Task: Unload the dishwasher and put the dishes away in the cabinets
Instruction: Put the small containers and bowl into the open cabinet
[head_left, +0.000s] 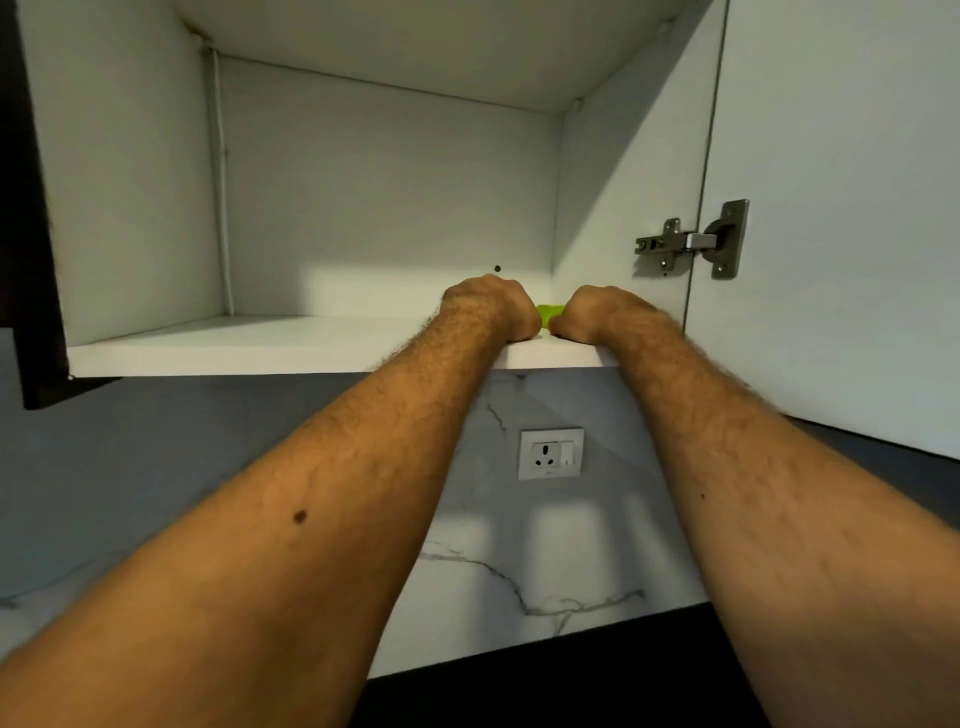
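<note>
Both my arms reach up into an open white wall cabinet (291, 345). My left hand (491, 312) and my right hand (597, 314) sit side by side on the right part of its bottom shelf, fingers curled away from me. Between them shows a small piece of a bright green item (546, 313), resting on the shelf. Both hands seem to hold it, but their backs hide the fingers and most of the item. What kind of dish it is cannot be told.
The cabinet's right door (831, 208) stands open on a metal hinge (691, 241); a dark door edge (21, 208) hangs at the left. Below are a marble backsplash with a wall socket (551, 453) and a dark countertop (571, 691).
</note>
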